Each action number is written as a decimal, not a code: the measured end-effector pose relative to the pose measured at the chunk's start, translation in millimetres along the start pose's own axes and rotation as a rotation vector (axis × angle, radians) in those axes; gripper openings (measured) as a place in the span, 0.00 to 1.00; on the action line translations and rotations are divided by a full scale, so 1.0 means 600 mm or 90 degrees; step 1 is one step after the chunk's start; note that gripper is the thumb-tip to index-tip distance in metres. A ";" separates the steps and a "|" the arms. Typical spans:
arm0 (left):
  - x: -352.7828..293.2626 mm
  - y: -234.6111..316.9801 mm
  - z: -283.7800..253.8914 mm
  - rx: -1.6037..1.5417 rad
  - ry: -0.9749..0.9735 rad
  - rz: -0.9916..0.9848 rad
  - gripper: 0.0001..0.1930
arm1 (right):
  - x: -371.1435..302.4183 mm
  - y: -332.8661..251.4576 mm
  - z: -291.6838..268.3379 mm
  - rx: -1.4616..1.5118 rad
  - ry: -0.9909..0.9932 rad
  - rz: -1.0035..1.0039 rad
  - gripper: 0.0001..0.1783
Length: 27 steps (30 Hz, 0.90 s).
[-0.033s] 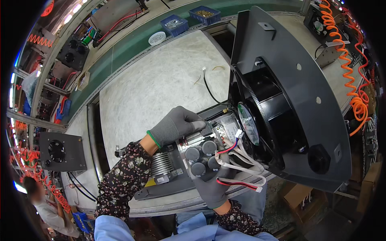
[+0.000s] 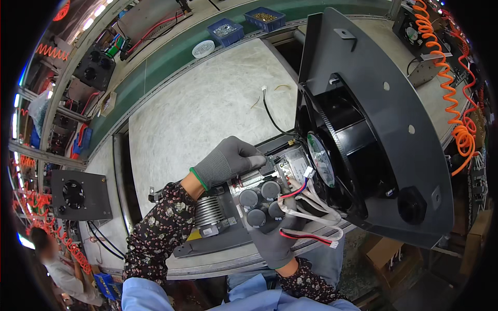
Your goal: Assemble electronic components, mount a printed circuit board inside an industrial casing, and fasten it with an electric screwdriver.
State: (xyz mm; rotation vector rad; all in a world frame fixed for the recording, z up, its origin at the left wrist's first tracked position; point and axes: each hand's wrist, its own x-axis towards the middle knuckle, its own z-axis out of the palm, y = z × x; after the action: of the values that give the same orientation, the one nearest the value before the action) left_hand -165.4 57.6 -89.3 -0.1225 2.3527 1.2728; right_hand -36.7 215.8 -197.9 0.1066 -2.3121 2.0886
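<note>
My left hand (image 2: 228,163), in a grey knit glove with a green cuff, is closed at the far edge of a circuit board (image 2: 253,182); thumb and fingers press together there. Several large black round capacitors (image 2: 249,198) stand on this board. My right hand (image 2: 272,246), also gloved, comes up from the near side beside the capacitors. Its fingers are mostly hidden under white-sleeved cables (image 2: 327,220) with white plugs, so their grip does not show. A coiled metal spring-like part (image 2: 208,212) lies left of the board. To the right stands a dark grey housing panel (image 2: 381,88) with a black fan (image 2: 342,140).
A pale worktop (image 2: 197,98) extends beyond my hands, with a thin black plugged cable (image 2: 270,111) on it. Blue bins (image 2: 225,33) of small parts and a white round dish (image 2: 203,49) stand behind. Orange coiled hoses (image 2: 446,88) hang right. A person (image 2: 67,274) works at far left.
</note>
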 end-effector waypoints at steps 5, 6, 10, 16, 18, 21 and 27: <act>0.005 0.004 -0.001 0.031 -0.003 -0.035 0.14 | 0.019 -0.040 -0.014 -0.129 0.017 -0.100 0.49; 0.006 0.004 -0.002 0.055 -0.010 -0.069 0.14 | 0.027 -0.055 -0.019 -0.208 0.033 -0.137 0.49; 0.016 -0.002 -0.003 0.101 -0.006 0.001 0.16 | 0.033 -0.080 -0.028 -0.332 0.042 -0.156 0.48; 0.021 -0.001 -0.009 0.136 -0.033 -0.013 0.19 | 0.021 -0.072 -0.025 -0.442 0.033 -0.125 0.57; 0.019 0.006 -0.006 0.169 -0.008 -0.023 0.16 | 0.021 -0.068 -0.021 -0.430 0.048 -0.085 0.57; 0.020 -0.009 -0.007 0.191 0.046 -0.001 0.18 | 0.032 -0.057 -0.015 -0.482 0.085 -0.158 0.58; 0.008 -0.033 -0.037 0.247 0.070 0.079 0.23 | 0.035 -0.030 -0.094 -0.297 -0.094 -0.133 0.40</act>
State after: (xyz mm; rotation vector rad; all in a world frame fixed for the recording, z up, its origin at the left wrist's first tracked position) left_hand -171.7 28.9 -96.2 0.0794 2.6901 0.8564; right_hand -57.8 269.4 -172.7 0.4780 -2.6667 1.4502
